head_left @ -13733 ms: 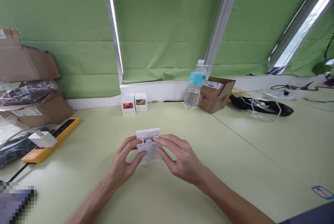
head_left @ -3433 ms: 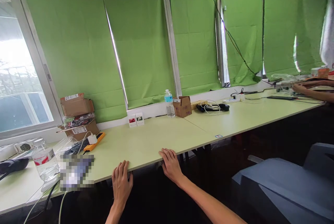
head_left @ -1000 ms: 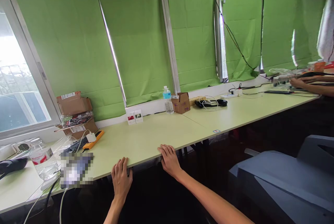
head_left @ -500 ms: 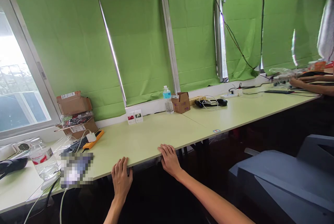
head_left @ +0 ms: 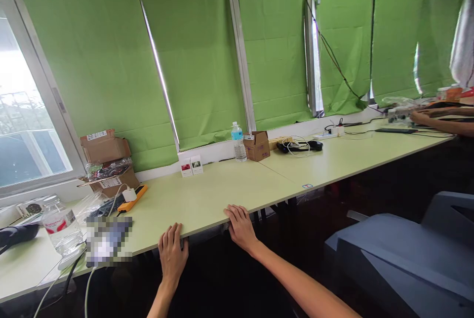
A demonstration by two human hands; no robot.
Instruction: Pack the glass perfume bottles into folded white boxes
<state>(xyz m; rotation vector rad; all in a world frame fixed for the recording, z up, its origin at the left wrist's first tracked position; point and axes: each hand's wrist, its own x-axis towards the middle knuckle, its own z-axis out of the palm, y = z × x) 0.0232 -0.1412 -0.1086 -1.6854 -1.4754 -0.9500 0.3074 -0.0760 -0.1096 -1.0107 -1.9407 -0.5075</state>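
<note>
My left hand (head_left: 172, 255) rests on the front edge of the pale green table (head_left: 222, 189), fingers on the top and thumb at the edge, holding no object. Farther right, my right hand (head_left: 240, 226) lies over the same edge with its fingers on the tabletop, also without an object. Two small white cards or boxes (head_left: 191, 166) with red and green pictures stand at the back of the table. Beside them to the right are an upright water bottle (head_left: 239, 142) with a blue label and a small brown carton (head_left: 257, 146).
Left: a large bottle (head_left: 62, 226), a blurred-out device (head_left: 107, 241), an orange power strip (head_left: 132, 199) and cardboard boxes (head_left: 105, 147). Right: a black object with a white cable (head_left: 299, 146), another person's hands (head_left: 424, 116) and a grey chair (head_left: 403, 254).
</note>
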